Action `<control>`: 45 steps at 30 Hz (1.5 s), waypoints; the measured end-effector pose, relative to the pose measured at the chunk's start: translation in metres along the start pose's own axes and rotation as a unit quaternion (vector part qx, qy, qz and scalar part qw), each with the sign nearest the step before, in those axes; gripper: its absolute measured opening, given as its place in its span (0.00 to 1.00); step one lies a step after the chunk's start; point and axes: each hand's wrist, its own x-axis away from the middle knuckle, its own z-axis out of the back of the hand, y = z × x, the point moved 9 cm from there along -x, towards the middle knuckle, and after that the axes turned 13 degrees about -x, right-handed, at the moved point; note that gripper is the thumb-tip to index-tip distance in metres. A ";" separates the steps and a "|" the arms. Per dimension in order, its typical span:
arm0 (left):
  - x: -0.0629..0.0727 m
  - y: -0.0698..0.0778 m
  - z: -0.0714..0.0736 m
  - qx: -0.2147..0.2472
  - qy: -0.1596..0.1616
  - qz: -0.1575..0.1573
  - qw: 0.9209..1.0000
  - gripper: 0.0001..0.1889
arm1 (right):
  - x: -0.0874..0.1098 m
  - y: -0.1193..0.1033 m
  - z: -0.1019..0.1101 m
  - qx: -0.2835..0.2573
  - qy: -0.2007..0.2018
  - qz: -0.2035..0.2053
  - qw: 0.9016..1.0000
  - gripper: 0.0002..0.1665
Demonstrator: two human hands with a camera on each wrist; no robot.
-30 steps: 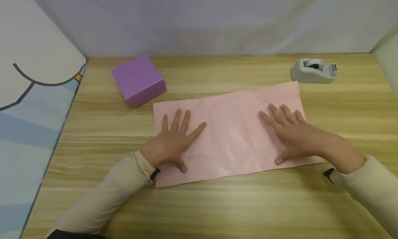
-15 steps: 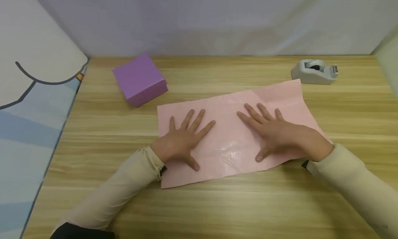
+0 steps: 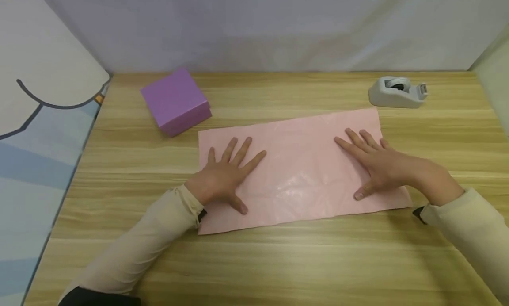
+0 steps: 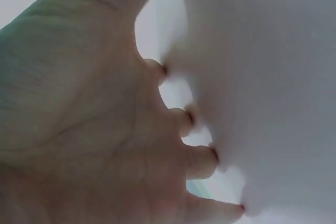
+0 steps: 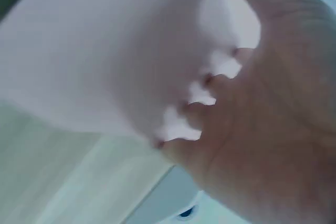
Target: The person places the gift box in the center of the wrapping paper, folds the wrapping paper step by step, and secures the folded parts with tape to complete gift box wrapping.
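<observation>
On the wooden worktop [image 3: 278, 262], middle of the head view, lies a pink sheet of paper [image 3: 302, 164], long side running left to right, slightly skewed so its right end sits farther back. Surface pale pink, thin, faintly creased; a glossy crinkled patch shows near its centre and front. All four edges visible, lying flat against the wood. Left hand [image 3: 222, 175] pressed palm-down on the sheet's left part, fingers straight and spread, thumb angled toward the front edge. Right hand [image 3: 377, 164] pressed palm-down on the right part, fingers straight and fanned toward the back, thumb out to the side. Hands well apart, neither curled round anything. Left wrist view: left hand [image 4: 94, 124] from beneath, fingertips [image 4: 202, 161] touching the pale sheet. Right wrist view: right hand [image 5: 262, 140] likewise, fingertips against the paper; blurred. Cream sleeves on both arms. Purple box [image 3: 176, 101] stands just beyond the sheet's back-left corner, apart from it. Grey tape dispenser [image 3: 396, 92] sits near the back-right, beyond the sheet's far corner.
</observation>
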 end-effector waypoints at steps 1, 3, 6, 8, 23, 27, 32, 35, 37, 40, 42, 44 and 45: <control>0.000 0.000 0.000 -0.003 -0.001 -0.002 1.000 0.74 | -0.001 -0.002 -0.001 0.003 -0.001 -0.005 1.000 0.84; -0.001 0.000 -0.002 -0.008 -0.009 -0.003 1.000 0.74 | -0.006 -0.013 -0.004 0.011 -0.004 -0.005 1.000 0.84; -0.003 0.001 -0.004 -0.016 -0.016 -0.002 1.000 0.74 | -0.017 -0.036 -0.013 0.016 -0.014 0.014 1.000 0.84; -0.005 0.002 -0.005 -0.019 -0.019 -0.003 1.000 0.74 | -0.022 -0.049 -0.020 0.018 -0.020 0.030 0.999 0.83; 0.004 -0.012 -0.009 0.010 0.013 0.008 1.000 0.73 | 0.003 0.001 -0.009 -0.015 0.014 -0.006 1.000 0.83; 0.006 -0.019 -0.014 0.014 0.027 0.006 1.000 0.71 | 0.008 0.011 -0.007 -0.020 0.021 -0.007 1.000 0.82; 0.006 -0.020 -0.020 0.027 0.042 -0.013 0.999 0.69 | 0.007 -0.003 -0.011 -0.008 0.022 -0.011 1.000 0.84; 0.004 -0.017 -0.023 0.034 0.036 -0.019 0.999 0.69 | 0.000 -0.027 -0.023 -0.001 0.010 0.008 1.000 0.86; 0.004 -0.016 -0.024 0.037 0.033 -0.019 0.999 0.70 | -0.005 -0.042 -0.031 0.004 0.001 0.026 1.000 0.86; 0.006 -0.015 -0.023 0.044 0.033 -0.019 0.998 0.70 | -0.006 -0.046 -0.036 0.004 -0.003 0.032 0.999 0.87; 0.008 -0.016 -0.021 0.045 0.038 -0.018 0.998 0.71 | -0.004 -0.037 -0.032 0.005 0.003 0.017 1.000 0.87; 0.010 -0.018 -0.020 0.044 0.039 -0.014 0.998 0.71 | -0.003 -0.026 -0.025 0.002 0.011 -0.001 1.000 0.86; 0.012 -0.020 -0.019 0.044 0.040 -0.012 0.998 0.71 | -0.002 -0.021 -0.022 -0.002 0.010 -0.012 1.000 0.86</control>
